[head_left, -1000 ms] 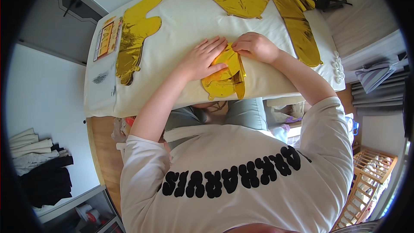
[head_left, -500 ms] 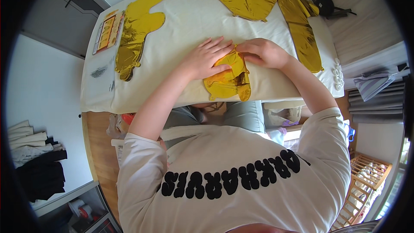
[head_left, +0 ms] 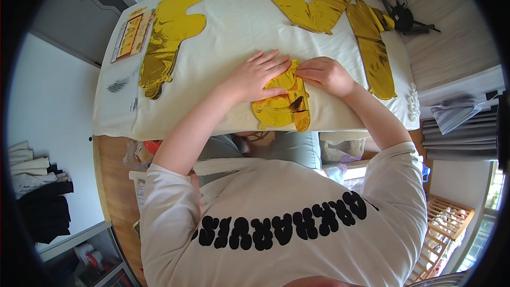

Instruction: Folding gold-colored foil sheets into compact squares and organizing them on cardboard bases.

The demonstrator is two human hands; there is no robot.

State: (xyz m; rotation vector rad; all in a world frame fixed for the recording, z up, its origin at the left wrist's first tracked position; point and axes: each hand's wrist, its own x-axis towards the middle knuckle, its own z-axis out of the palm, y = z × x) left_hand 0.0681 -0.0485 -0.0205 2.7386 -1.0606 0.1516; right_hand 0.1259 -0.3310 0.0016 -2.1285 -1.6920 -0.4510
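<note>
Near the table's front edge lies a small gold foil balloon (head_left: 281, 118), flat and uninflated, with wrinkles and shiny reflections. My left hand (head_left: 256, 78) rests palm down over its left side, fingers stretched out and thumb across the foil. At the balloon's upper right edge, my right hand (head_left: 325, 76) is closed, thumb and fingers pinched on the foil. The pinched bit itself is hidden by the fingertips.
Flat gold foil balloons lie about the cream-covered table (head_left: 223, 48): one at left (head_left: 170, 37), one at back (head_left: 319, 13), one at right (head_left: 372, 48). A printed sheet (head_left: 130, 37), clear plastic packaging (head_left: 119, 87), white rings (head_left: 413, 102) and a black router (head_left: 402, 17) are at the sides.
My right hand has come slightly nearer along the balloon's edge, its fingers closer together. My left hand stays flat on the foil. The whole view has shifted a little.
</note>
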